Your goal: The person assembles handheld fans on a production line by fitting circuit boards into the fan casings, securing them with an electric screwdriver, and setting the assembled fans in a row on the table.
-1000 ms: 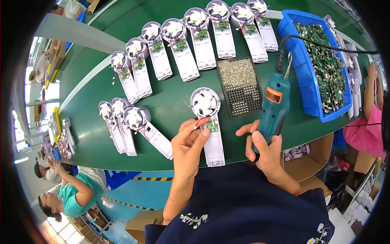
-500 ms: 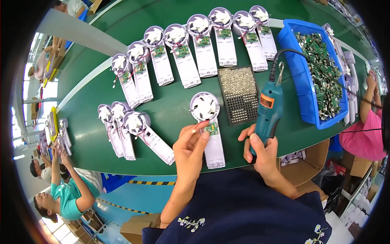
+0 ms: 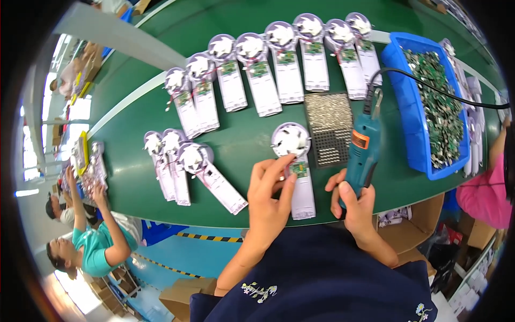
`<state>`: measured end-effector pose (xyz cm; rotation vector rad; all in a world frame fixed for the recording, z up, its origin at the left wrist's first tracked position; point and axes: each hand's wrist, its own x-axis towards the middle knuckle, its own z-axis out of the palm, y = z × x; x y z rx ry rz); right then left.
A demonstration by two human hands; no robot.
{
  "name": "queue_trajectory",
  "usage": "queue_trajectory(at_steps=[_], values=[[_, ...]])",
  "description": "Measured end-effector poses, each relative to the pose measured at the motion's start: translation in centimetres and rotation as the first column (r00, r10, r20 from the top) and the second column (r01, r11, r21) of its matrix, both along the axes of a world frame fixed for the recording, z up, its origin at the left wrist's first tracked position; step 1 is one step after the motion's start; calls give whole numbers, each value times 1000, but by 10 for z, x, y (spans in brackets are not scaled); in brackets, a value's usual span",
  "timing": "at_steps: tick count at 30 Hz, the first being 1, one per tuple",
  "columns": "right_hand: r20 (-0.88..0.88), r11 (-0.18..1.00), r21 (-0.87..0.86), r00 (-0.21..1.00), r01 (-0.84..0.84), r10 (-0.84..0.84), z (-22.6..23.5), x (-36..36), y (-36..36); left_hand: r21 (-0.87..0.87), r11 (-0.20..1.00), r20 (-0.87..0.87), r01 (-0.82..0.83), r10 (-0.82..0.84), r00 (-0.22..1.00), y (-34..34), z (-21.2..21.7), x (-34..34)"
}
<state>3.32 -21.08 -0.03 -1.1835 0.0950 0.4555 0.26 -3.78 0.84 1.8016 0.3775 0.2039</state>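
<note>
Two hands: left hand [image 3: 271, 201] pinching (probably) circuit board [image 3: 298, 169]; right hand [image 3: 355, 206] gripping screwdriver [image 3: 362, 152].

Bare green table [image 3: 244, 142] between fan rows [image 3: 279, 70]; screw tray [image 3: 330, 129] blocks right

Left hand [image 3: 271, 196] fingers pinching — right hand [image 3: 357, 206] fisted, gripping.

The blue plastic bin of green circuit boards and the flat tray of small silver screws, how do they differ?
The blue plastic bin is deep-walled and heaped with loose green circuit boards; the flat tray is shallow, dark and gridded, holding small silver screws in rows. The bin is larger and sits at the belt's right end; the tray lies beside the teal electric screwdriver. Both rest on the green belt.
</note>
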Motion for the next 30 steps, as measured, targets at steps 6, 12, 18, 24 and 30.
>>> queue_trajectory(at_steps=[6,12,18,24,30], values=[[17,1000,12,1000,24,-24,-5,-2,-5,-10,996,99,-90,90,991,7,-5,0],[22,999,36,1000,21,-22,-6,0,-4,180,963,150,-202,176,973,54,26,17],[37,999,54,999,9,-11,-8,0,-3,187,915,355,-358,277,893,160,30,84],[13,999,50,1000,3,-3,-5,-3,-1,301,887,284,-351,267,921,204,9,111],[18,999,32,999,36,-37,-8,-4,0,334,904,233,-267,195,953,199,15,87]])
